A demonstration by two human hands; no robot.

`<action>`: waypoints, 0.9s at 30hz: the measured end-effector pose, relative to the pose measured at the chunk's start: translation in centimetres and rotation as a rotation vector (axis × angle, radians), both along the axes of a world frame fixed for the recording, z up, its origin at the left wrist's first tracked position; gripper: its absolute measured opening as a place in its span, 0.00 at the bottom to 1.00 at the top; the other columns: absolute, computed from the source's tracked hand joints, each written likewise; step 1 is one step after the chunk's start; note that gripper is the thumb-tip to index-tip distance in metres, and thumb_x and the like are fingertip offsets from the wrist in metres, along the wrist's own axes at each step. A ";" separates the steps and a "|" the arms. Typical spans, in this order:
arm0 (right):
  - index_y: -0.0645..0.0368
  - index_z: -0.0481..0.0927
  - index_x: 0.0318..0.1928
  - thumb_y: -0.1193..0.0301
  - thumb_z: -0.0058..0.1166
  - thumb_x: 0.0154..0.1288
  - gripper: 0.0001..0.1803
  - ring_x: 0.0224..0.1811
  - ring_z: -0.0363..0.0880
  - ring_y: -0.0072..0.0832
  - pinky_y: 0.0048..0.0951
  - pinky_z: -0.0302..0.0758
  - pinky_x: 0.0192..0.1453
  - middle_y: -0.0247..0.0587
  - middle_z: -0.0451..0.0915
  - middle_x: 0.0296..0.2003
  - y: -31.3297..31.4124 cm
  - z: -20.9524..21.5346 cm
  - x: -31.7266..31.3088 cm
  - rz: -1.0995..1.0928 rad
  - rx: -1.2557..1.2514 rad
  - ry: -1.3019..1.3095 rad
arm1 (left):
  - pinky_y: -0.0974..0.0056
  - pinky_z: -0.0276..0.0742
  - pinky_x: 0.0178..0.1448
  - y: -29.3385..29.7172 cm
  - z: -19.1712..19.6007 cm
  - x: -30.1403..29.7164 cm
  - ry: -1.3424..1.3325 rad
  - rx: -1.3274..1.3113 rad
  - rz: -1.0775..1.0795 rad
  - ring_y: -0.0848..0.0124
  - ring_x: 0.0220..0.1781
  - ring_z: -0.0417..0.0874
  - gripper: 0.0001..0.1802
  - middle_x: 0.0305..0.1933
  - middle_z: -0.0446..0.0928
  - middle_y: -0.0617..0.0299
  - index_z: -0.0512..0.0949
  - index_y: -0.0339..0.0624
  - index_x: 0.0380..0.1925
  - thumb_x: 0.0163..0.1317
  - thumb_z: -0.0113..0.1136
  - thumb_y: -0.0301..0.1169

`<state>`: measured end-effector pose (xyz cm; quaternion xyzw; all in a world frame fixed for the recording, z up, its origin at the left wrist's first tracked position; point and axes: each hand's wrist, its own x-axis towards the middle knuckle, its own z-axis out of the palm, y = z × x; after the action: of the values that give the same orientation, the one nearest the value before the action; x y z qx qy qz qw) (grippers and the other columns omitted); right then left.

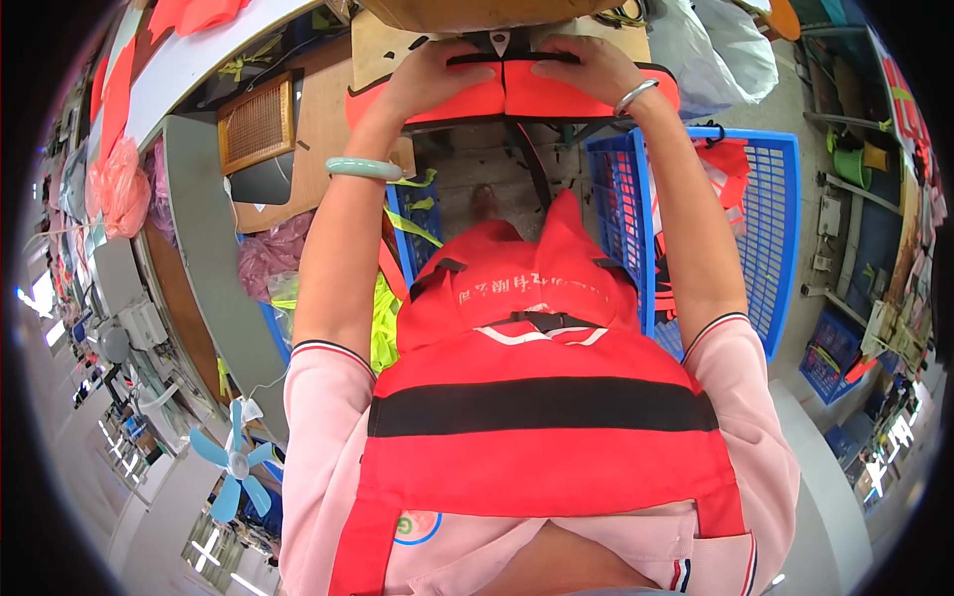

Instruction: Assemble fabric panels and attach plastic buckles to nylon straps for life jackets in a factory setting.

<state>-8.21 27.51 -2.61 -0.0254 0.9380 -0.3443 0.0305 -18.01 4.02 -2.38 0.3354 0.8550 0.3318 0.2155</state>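
Observation:
A bright orange fabric piece with black edging lies across the work surface, a dark seam running down its middle. My left hand grips its left part, thumb on top and fingers by the black far edge. On the other side of the seam, my right hand holds the fabric in much the same way. Between the two hands, at the far edge, sits the metal presser foot of a sewing machine. Some fingertips are hidden by fabric or too small to tell.
At my right stands a blue plastic crate with orange and white pieces. Yellow-green fabric and pink plastic lie at my left. A white plastic bag is at far right; a blue-bladed fan is lower left.

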 end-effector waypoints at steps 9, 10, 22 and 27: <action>0.59 0.78 0.49 0.51 0.56 0.58 0.27 0.43 0.79 0.34 0.29 0.72 0.50 0.45 0.81 0.39 -0.1 1.3 -0.3 -0.039 0.042 -0.021 | 0.63 0.74 0.50 -0.2 -1.1 -1.3 -0.035 0.101 -0.012 0.62 0.43 0.81 0.27 0.40 0.81 0.51 0.78 0.37 0.44 0.51 0.65 0.47; 0.59 0.78 0.49 0.51 0.56 0.58 0.27 0.43 0.79 0.34 0.29 0.72 0.50 0.45 0.81 0.39 0.7 1.0 -0.2 -0.037 0.040 -0.019 | 0.64 0.73 0.50 -0.9 -1.1 -1.3 -0.031 0.111 0.044 0.65 0.43 0.81 0.26 0.39 0.81 0.52 0.78 0.36 0.44 0.52 0.65 0.46; 0.64 0.78 0.49 0.59 0.50 0.67 0.21 0.45 0.76 0.19 0.20 0.71 0.51 0.34 0.80 0.41 -3.3 -3.2 8.5 -0.104 -0.923 -0.403 | 0.73 0.67 0.54 -5.8 2.2 7.0 -0.582 0.305 0.007 0.80 0.46 0.72 0.17 0.45 0.76 0.67 0.74 0.36 0.47 0.62 0.58 0.35; 0.65 0.69 0.59 0.60 0.52 0.66 0.26 0.53 0.73 0.24 0.24 0.68 0.58 0.39 0.76 0.52 -4.9 0.0 7.6 -0.048 -0.934 -0.336 | 0.67 0.63 0.61 -6.1 3.9 9.9 -0.742 0.393 -0.113 0.74 0.56 0.70 0.10 0.59 0.71 0.54 0.69 0.40 0.39 0.64 0.55 0.33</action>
<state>-0.64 22.63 -2.61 0.0412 0.6661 -0.7276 0.1589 -8.16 -2.10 1.53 0.2744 0.6201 0.5743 0.4586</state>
